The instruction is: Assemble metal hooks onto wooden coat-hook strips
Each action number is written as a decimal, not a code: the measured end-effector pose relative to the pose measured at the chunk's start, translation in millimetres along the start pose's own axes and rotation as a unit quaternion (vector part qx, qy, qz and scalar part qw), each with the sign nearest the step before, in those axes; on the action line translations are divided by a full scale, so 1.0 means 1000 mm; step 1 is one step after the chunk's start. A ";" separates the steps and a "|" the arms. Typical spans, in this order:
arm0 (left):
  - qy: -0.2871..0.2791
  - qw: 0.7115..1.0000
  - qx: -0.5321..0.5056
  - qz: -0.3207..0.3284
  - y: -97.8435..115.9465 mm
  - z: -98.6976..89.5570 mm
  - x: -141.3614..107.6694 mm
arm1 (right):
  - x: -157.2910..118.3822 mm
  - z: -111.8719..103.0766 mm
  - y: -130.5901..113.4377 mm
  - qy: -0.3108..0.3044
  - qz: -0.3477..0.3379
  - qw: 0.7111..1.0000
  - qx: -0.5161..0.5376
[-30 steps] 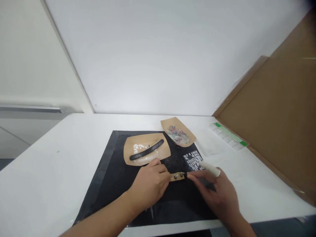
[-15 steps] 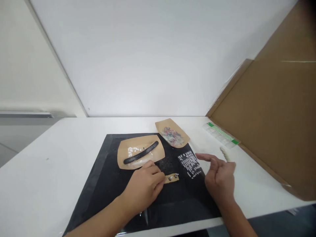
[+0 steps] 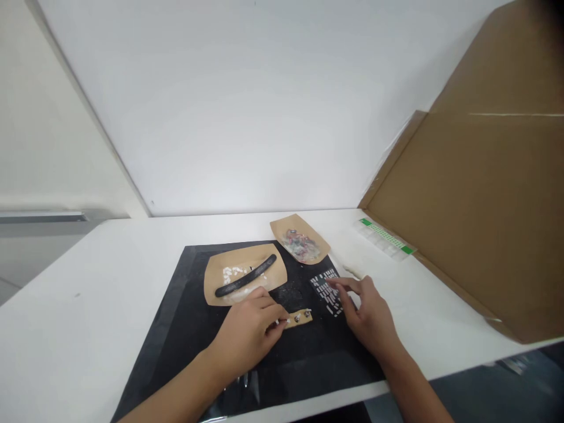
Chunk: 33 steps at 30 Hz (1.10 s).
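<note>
My left hand [image 3: 251,323] is closed at the left end of a narrow tan strip [image 3: 291,321], its thumb and fingers pinching there and hiding that end. Small dark round parts with white bits [image 3: 302,316] sit along the strip's visible part. To the right, my right hand [image 3: 368,311] reaches over rows of small white pieces [image 3: 326,294] laid out on the black mat [image 3: 282,364]. Its index fingertip is at the upper right of these rows, with the thumb a little apart below it. One finger wears a whitish cover [image 3: 352,271].
A tan paper tray [image 3: 211,276] holds white bits, with a curved black bar [image 3: 245,276] lying across it. Behind stands another tray [image 3: 282,226] of reddish and clear small parts. A clear case with green labels [image 3: 385,238] lies near the cardboard wall [image 3: 484,205].
My right hand has moved left, from beside the white pieces to over them, and its thumb and index finger have come closer together. My left hand stays at the strip. The view has shifted slightly.
</note>
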<state>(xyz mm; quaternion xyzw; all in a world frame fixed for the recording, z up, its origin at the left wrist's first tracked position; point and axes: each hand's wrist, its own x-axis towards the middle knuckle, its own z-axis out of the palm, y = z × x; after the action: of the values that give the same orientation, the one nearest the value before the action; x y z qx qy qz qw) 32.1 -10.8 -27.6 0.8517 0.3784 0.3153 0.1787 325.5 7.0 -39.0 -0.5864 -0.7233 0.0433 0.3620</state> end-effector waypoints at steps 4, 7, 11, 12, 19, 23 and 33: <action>0.001 1.000 0.011 -0.001 0.001 -0.004 0.001 | 0.002 0.002 0.002 -0.017 -0.069 0.996 -0.046; -0.001 1.000 0.014 0.001 0.004 -0.009 0.002 | 0.004 0.001 0.001 -0.026 -0.082 0.995 -0.059; 0.011 1.000 0.014 -0.008 0.006 -0.015 0.001 | 0.004 0.000 0.000 -0.045 -0.077 0.995 -0.053; 0.015 1.000 0.013 -0.014 0.006 -0.016 0.000 | 0.003 0.001 -0.001 -0.050 -0.077 0.994 -0.051; 0.030 0.997 -0.007 -0.065 0.004 -0.019 -0.001 | -0.014 -0.001 -0.004 -0.051 -0.076 0.995 -0.046; 0.053 0.996 -0.018 -0.066 0.003 -0.019 -0.001 | -0.030 -0.009 -0.004 -0.028 -0.069 0.996 -0.049; 0.125 0.992 0.020 0.008 -0.003 -0.033 0.002 | -0.075 -0.028 -0.008 -0.032 -0.104 0.992 -0.069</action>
<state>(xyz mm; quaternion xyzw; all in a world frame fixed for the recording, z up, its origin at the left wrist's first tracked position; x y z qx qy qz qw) 8.7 -5.1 -4.1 0.8121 0.3973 0.4128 0.1106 339.0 -70.9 -50.2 -0.5298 -0.7929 -0.0266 0.2999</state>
